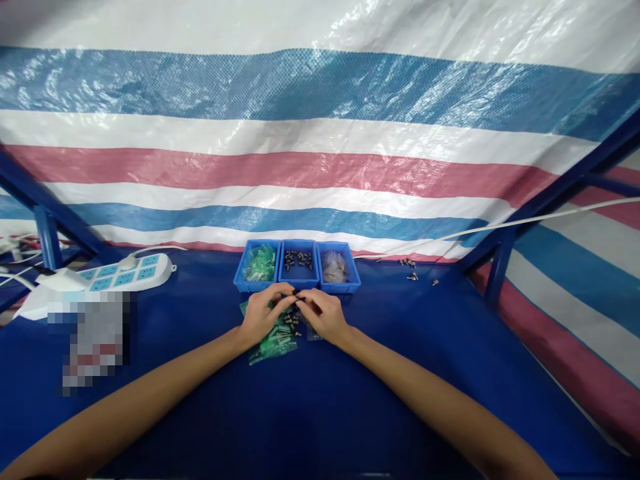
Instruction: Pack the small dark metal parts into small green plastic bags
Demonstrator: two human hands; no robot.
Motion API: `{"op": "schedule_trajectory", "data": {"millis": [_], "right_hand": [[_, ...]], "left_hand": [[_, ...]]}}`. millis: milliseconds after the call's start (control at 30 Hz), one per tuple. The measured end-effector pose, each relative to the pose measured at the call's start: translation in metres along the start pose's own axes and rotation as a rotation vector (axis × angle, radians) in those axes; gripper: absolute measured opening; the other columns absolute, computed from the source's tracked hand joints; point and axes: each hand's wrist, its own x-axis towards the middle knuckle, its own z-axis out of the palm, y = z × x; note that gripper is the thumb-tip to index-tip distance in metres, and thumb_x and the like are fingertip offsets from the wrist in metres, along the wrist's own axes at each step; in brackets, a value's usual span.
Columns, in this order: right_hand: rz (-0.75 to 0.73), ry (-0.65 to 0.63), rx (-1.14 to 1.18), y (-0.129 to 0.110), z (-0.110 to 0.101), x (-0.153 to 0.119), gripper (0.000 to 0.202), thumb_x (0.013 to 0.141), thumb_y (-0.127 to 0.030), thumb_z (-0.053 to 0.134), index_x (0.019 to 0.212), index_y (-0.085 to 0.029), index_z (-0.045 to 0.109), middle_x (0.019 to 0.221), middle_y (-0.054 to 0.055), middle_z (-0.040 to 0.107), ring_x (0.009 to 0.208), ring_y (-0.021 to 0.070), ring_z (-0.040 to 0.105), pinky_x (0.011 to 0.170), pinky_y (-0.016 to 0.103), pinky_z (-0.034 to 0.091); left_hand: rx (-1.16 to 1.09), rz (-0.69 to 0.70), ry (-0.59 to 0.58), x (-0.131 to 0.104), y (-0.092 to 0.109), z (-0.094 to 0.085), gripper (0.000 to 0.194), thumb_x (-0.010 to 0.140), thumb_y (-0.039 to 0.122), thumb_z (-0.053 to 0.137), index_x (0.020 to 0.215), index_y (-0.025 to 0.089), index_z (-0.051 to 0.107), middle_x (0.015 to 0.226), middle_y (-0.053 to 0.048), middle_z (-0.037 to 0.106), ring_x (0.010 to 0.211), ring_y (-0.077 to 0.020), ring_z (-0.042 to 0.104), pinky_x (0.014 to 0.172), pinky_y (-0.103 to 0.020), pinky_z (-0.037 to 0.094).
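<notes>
My left hand and my right hand meet at the fingertips, pinched around a small dark part whose kind I cannot make out. Under my left hand lies a green-tinted clear plastic bag with small pale pieces on it. Several small metal fittings are scattered between the hands. Just behind stand three blue bins: the left bin has green plastic bags, the middle bin small metal fittings, the right bin a clear bag of small pieces.
A white power strip with plugs lies at the left. Several loose fittings sit at the back right of the blue table. A white cable crosses the right side. A striped tarp hangs behind, between blue frame posts.
</notes>
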Motion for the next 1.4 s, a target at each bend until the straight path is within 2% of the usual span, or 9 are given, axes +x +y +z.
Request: {"op": "schedule_trajectory", "data": {"millis": [100,200,333,467,567,700,900,1200,1400], "right_hand": [[0.034,-0.020,0.001,-0.003,-0.003,0.001,0.017,0.093,-0.029,0.047,0.095,-0.018,0.059,0.064,-0.001,0.056,0.052,0.0110,0.050,0.054,0.023,0.041],[0.040,-0.028,-0.019,-0.003,-0.005,0.001,0.022,0.094,-0.030,0.040,0.082,-0.018,0.054,0.061,-0.002,0.052,0.051,0.0107,0.048,0.052,0.023,0.038],[0.020,-0.040,-0.056,0.001,-0.005,0.001,0.038,0.096,-0.030,0.034,0.061,-0.020,0.042,0.053,-0.003,0.042,0.047,0.0099,0.041,0.049,0.023,0.031],[0.021,-0.047,-0.067,0.004,-0.002,0.000,0.044,0.097,-0.031,0.034,0.055,-0.020,0.039,0.050,-0.003,0.038,0.046,0.0100,0.039,0.049,0.024,0.031],[0.037,-0.015,-0.073,0.003,-0.002,0.001,0.042,0.098,-0.032,0.034,0.058,-0.020,0.044,0.053,-0.002,0.043,0.049,0.0107,0.043,0.052,0.024,0.034],[0.042,0.007,-0.037,0.000,-0.003,0.003,0.031,0.097,-0.028,0.036,0.076,-0.018,0.056,0.069,0.002,0.056,0.064,0.0129,0.054,0.062,0.024,0.041],[0.030,0.014,-0.018,-0.002,-0.004,0.004,0.022,0.096,-0.026,0.041,0.092,-0.018,0.061,0.079,0.005,0.062,0.074,0.0152,0.058,0.071,0.026,0.046],[0.035,0.074,0.009,-0.002,-0.002,0.001,0.016,0.093,-0.024,0.048,0.098,-0.019,0.063,0.084,0.005,0.066,0.075,0.0154,0.062,0.070,0.027,0.050],[0.001,0.058,0.027,-0.004,-0.003,0.000,0.014,0.092,-0.022,0.050,0.098,-0.019,0.063,0.083,0.005,0.066,0.075,0.0149,0.062,0.070,0.026,0.050]], "left_hand": [[-0.003,-0.012,-0.029,0.000,0.000,-0.001,0.019,0.091,0.031,0.051,0.098,0.017,0.062,0.087,-0.002,0.069,0.075,-0.0128,0.066,0.071,-0.022,0.052],[-0.003,-0.028,-0.045,0.001,0.003,-0.002,0.022,0.094,0.029,0.045,0.098,0.018,0.062,0.083,-0.003,0.068,0.073,-0.0128,0.065,0.071,-0.023,0.051],[0.006,0.009,-0.060,0.004,0.007,-0.003,0.023,0.094,0.029,0.045,0.093,0.017,0.064,0.083,-0.003,0.067,0.074,-0.0134,0.063,0.071,-0.023,0.050],[0.006,0.025,-0.059,0.005,0.008,-0.003,0.025,0.094,0.031,0.044,0.090,0.016,0.064,0.080,-0.004,0.067,0.073,-0.0135,0.063,0.070,-0.024,0.049],[0.005,0.021,-0.061,0.005,0.008,-0.003,0.026,0.094,0.031,0.043,0.089,0.016,0.064,0.080,-0.004,0.067,0.073,-0.0140,0.062,0.070,-0.024,0.049],[0.005,0.014,-0.062,0.004,0.009,-0.003,0.024,0.094,0.030,0.044,0.091,0.016,0.064,0.081,-0.004,0.067,0.074,-0.0137,0.062,0.070,-0.024,0.048],[0.026,0.020,-0.053,0.005,0.010,-0.004,0.026,0.094,0.032,0.043,0.091,0.016,0.064,0.081,-0.004,0.067,0.073,-0.0138,0.062,0.071,-0.025,0.049],[0.031,0.013,-0.036,0.002,0.006,-0.002,0.021,0.093,0.030,0.047,0.094,0.017,0.063,0.084,-0.004,0.067,0.073,-0.0130,0.062,0.069,-0.023,0.049],[0.029,0.013,-0.035,0.002,0.006,-0.003,0.021,0.093,0.029,0.047,0.094,0.016,0.063,0.084,-0.004,0.067,0.072,-0.0130,0.063,0.069,-0.023,0.049]]}}
